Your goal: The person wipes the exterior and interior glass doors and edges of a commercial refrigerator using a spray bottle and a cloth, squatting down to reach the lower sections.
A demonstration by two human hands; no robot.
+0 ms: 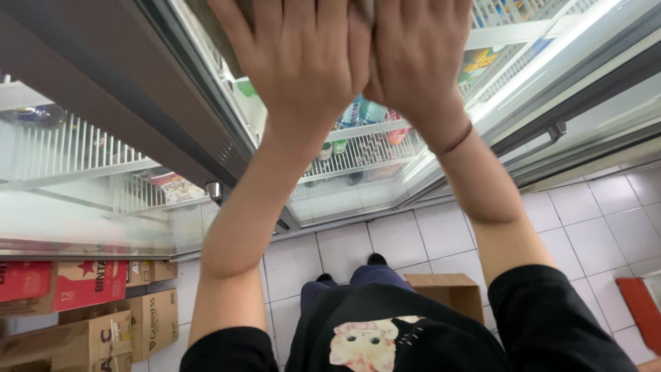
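Both hands reach up side by side: the left hand (299, 58) and right hand (416, 58) lie flat, grip released, fingers spread over the fridge shelf (365, 148) of bottles (372, 111).

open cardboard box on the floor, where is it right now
In the head view the open cardboard box sits on the white tiled floor, low and right of centre, beside the person's feet and under the right forearm.
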